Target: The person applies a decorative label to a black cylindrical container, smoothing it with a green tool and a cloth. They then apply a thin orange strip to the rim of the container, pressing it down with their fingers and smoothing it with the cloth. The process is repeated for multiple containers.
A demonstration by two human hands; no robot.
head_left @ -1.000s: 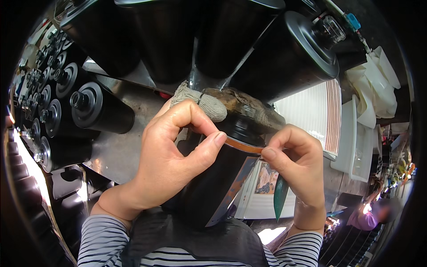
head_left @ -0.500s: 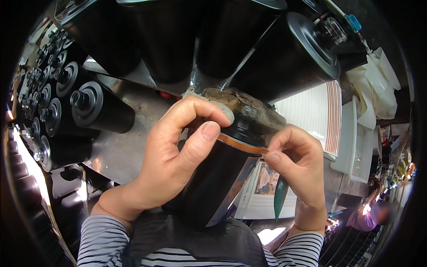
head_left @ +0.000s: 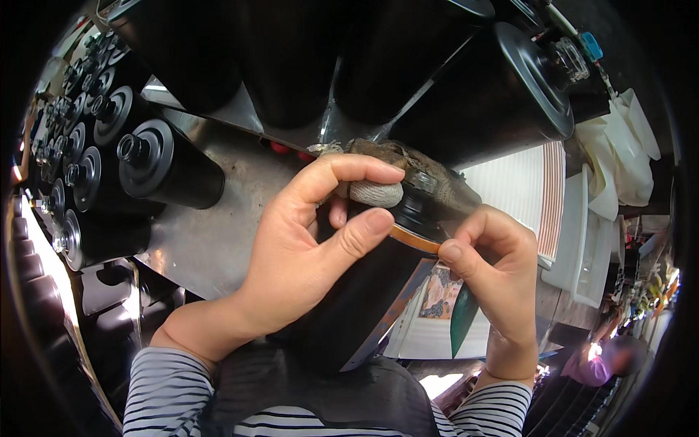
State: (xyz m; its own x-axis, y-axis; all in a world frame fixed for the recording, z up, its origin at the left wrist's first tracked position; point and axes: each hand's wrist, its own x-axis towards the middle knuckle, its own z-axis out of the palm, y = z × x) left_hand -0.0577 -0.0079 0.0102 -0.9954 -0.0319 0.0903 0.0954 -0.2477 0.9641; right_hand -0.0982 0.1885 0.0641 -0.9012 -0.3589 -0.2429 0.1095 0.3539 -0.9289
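Observation:
A black bottle [head_left: 342,291] leans across my lap, neck away from me, with a patterned label down its side. An orange-gold strip [head_left: 415,239] runs around its shoulder. My left hand [head_left: 313,226] curls over the bottle's shoulder; its thumb presses beside the strip and its index finger arches over the neck. One of its fingers wears a grey knitted cover [head_left: 375,194]. At the strip's right end, my right hand [head_left: 495,255] pinches thumb and finger together. Below that pinch hangs a green pointed blade-like piece [head_left: 463,320], its upper part hidden by the hand.
Large black bottles [head_left: 466,109] lie close ahead, and many more [head_left: 164,164] crowd the left of the metal table [head_left: 218,247]. A dirty cloth [head_left: 444,175] lies beyond the neck. Striped sheets [head_left: 510,189] and a white tray [head_left: 579,255] are at right, a person [head_left: 593,368] farther off.
My left hand has shifted right along the bottle's shoulder, and its index finger and thumb stand farther apart. My right hand stays at the strip's end, slightly farther right.

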